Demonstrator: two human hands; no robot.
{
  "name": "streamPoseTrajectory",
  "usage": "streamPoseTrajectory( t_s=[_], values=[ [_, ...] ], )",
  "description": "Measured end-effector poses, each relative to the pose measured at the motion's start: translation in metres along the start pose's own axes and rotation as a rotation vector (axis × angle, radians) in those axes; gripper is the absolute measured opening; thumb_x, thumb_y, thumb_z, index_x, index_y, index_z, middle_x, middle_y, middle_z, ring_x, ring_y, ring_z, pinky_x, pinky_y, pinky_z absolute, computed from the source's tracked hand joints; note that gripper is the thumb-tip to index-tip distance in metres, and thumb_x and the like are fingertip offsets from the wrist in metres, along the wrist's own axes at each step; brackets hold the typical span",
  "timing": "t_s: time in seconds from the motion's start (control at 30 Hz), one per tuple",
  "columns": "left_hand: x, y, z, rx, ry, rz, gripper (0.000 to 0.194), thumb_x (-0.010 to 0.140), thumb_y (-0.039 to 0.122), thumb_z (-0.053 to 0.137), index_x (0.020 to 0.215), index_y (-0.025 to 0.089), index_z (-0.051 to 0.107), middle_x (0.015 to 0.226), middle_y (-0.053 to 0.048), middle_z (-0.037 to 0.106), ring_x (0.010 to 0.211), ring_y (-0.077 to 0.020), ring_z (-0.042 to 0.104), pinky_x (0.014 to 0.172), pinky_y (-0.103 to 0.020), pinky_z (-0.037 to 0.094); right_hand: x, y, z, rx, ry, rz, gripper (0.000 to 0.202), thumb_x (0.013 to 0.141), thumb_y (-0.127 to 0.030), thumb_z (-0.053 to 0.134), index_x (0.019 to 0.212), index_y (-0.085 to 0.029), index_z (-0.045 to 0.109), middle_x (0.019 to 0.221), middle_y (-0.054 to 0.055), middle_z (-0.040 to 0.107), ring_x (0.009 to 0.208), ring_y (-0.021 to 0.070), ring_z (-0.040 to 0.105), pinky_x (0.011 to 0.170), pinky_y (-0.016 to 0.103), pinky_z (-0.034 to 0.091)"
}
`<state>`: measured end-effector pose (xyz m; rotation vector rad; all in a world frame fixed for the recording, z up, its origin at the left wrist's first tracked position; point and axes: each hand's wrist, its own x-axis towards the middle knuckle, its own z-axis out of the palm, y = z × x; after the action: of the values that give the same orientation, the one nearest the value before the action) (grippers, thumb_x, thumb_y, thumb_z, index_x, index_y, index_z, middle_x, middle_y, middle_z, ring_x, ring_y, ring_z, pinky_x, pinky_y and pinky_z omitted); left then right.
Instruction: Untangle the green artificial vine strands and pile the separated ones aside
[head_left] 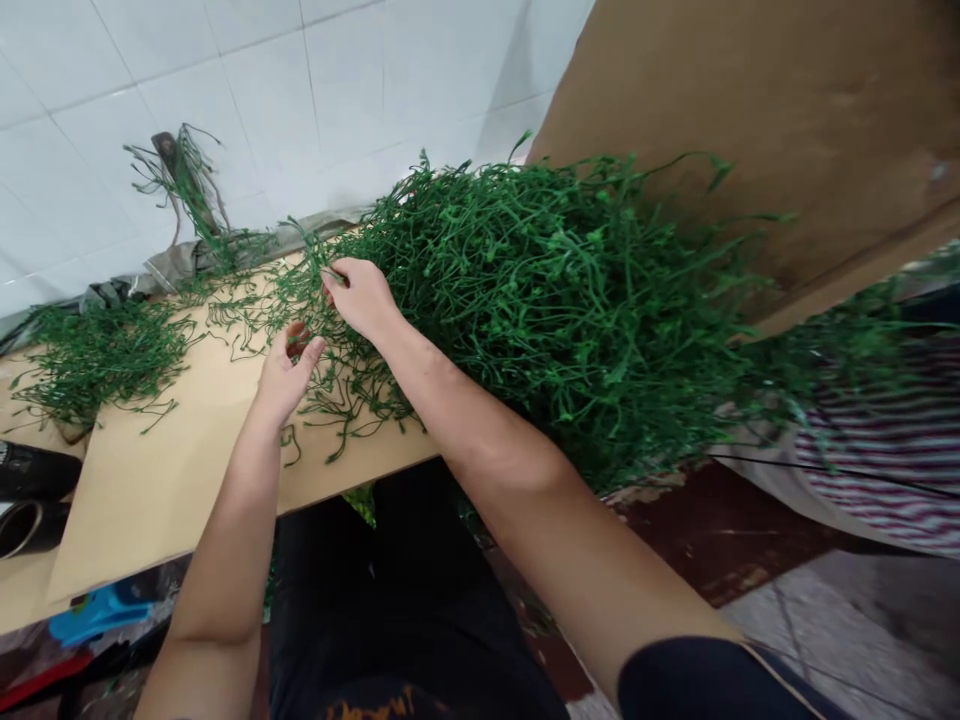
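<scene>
A large heap of green plastic stems [555, 300] fills the middle and right of the tan board [172, 480]. At the heap's left edge my right hand [361, 295] is closed, thumb and fingers pinched round a green stem. Lower and to the left, my left hand [291, 368] hovers just above loose stems, its fingers curled but apart, with nothing visible in it. Scattered stems [240, 310] lie on the board around both hands. A smaller pile of stems [112, 355] sits at the board's left side.
Black cylinders [37, 475] stand at the left edge. More stems hang on an upright holder [169, 155] by the tiled wall [262, 90]. A large cardboard sheet [750, 120] rises behind the heap at right. Striped fabric [885, 440] is at the far right, a blue object [101, 612] below the board.
</scene>
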<state>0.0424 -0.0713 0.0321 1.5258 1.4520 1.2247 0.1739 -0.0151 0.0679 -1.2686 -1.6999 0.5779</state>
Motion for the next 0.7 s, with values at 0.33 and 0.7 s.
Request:
streamPoseTrajectory(
  t_s=[0.33, 0.7],
  values=[
    [0.018, -0.002, 0.006, 0.187, 0.169, 0.107, 0.039, 0.089, 0.047, 0.039, 0.062, 0.02, 0.049, 0.052, 0.0, 0.048, 0.055, -0.015, 0.048, 0.062, -0.028, 0.04, -0.026, -0.002, 0.005, 0.002, -0.125, -0.024, 0.025, 0.088, -0.021, 0.042, 0.063, -0.018, 0.044, 0.063, 0.0, 0.049, 0.06, 0.0113, 0.043, 0.063, 0.025, 0.034],
    [0.059, -0.037, -0.016, 0.229, 0.446, 0.057, 0.033, 0.087, 0.034, 0.041, 0.057, 0.022, 0.035, 0.051, 0.003, 0.033, 0.055, -0.0134, 0.038, 0.059, -0.027, 0.029, -0.055, 0.001, 0.015, 0.275, 0.129, 0.06, 0.016, 0.084, -0.015, 0.04, 0.069, -0.021, 0.04, 0.069, 0.0, 0.048, 0.07, 0.012, 0.048, 0.071, 0.026, 0.042]
  ],
)
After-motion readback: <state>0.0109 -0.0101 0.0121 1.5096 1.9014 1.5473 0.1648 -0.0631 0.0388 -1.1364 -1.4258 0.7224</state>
